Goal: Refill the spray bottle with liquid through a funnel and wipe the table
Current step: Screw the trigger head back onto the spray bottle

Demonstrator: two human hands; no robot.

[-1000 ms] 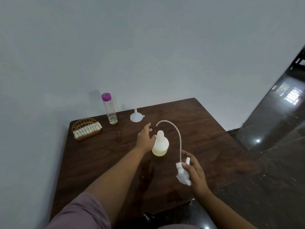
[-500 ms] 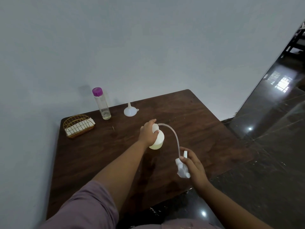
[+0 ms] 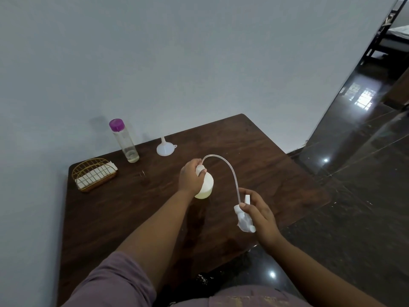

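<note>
The white spray bottle body (image 3: 206,187) stands mid-table, with my left hand (image 3: 190,176) curled round its neck and shoulder. My right hand (image 3: 257,212) grips the detached white spray head (image 3: 243,219) near the table's right front edge. Its clear dip tube (image 3: 231,171) arcs up and over, the tip reaching the bottle's neck by my left fingers. A white funnel (image 3: 165,147) sits upside down near the far edge. A tall clear bottle with a purple cap (image 3: 124,140) holds a little liquid at its bottom.
A gold wire basket (image 3: 93,173) with white folded cloths stands at the far left corner of the dark wooden table (image 3: 132,218). A grey wall runs behind the table. Glossy dark floor lies to the right, past the table's edge.
My left hand went from reaching beside the bottle to gripping its neck. The dip tube's tip came down to the bottle's mouth. My view shifted slightly.
</note>
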